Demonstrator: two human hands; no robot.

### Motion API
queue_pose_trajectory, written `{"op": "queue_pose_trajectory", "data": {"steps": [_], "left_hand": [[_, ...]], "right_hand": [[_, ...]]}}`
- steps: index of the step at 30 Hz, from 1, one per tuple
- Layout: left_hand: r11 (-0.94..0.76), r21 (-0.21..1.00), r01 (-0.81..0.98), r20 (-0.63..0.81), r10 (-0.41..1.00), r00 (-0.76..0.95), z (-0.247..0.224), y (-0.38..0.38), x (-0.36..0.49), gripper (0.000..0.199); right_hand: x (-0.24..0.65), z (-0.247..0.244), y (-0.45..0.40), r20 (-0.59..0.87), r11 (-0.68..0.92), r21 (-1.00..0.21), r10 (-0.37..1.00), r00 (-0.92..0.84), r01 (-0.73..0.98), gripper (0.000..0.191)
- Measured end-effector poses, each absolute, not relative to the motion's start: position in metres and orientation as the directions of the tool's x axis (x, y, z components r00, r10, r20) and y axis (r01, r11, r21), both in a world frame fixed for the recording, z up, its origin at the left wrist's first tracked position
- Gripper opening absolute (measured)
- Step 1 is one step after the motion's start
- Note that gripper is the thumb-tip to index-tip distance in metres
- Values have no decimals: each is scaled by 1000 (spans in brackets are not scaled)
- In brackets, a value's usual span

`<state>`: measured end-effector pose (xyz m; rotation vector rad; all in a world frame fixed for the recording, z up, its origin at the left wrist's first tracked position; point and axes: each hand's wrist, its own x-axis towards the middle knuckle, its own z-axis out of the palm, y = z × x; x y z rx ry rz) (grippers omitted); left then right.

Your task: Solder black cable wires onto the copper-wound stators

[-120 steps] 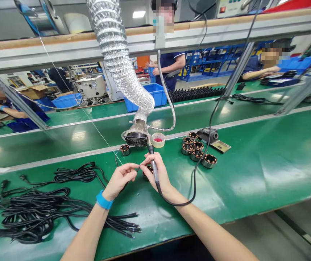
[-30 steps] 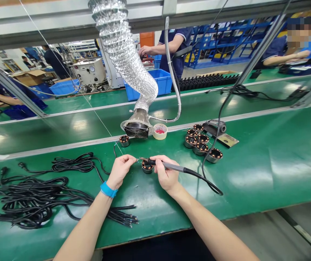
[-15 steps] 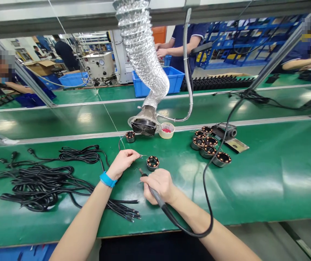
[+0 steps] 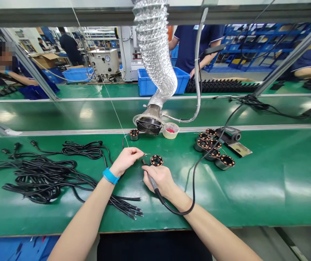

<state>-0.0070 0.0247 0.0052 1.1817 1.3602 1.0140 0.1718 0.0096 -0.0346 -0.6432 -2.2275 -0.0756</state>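
My left hand point(image 4: 127, 158), with a blue wristband, pinches a thin wire end whose tip points right toward a small wound stator point(image 4: 156, 160) on the green bench point(image 4: 253, 181). My right hand point(image 4: 158, 179) grips a soldering iron point(image 4: 150, 177) like a pen, its tip up near the wire end, just left of the stator. The iron's black cord point(image 4: 196, 170) loops right and up. A thin solder wire point(image 4: 112, 101) runs down from above toward my left hand.
A silver fume duct with fan grille point(image 4: 149, 125) hangs behind the stator, beside a tape roll point(image 4: 170, 130) and one stator point(image 4: 134, 135). Several stators point(image 4: 212, 148) and an iron stand point(image 4: 231, 136) lie right. Black power cords point(image 4: 44, 174) cover the left. Other workers stand beyond.
My right hand drew the iron back off the stator toward me, then brought its tip up again close to the wire end. My left hand has kept its pinch, and the view shifted left.
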Motion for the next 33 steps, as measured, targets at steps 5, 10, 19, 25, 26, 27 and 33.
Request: {"op": "queue_pose_trajectory", "data": {"steps": [5,10,19,25,26,27,33], "left_hand": [[163,981,101,-165,986,15,5,25,-8,35],[175,981,86,-178,984,23,5,24,-8,35],[192,978,86,-195,980,25,4,24,-9,37],[223,972,72,-228,972,62,4,24,-12,39],[228,971,68,-232,970,65,4,24,-12,39],[231,971,64,-235,970,66,4,24,-12,40],[233,971,60,-237,970,62,5,25,-12,38]], "right_hand": [[172,-34,10,737,867,-211,445,-509,451,17],[172,-36,11,735,867,-261,464,-495,425,17],[177,-29,9,769,858,-363,496,-403,363,18],[183,-20,2,751,827,-481,560,-349,293,18],[183,-21,2,740,824,-490,566,-363,285,18],[182,-21,2,727,822,-498,569,-383,277,19],[177,-26,3,655,797,-547,599,-461,257,20]]}}
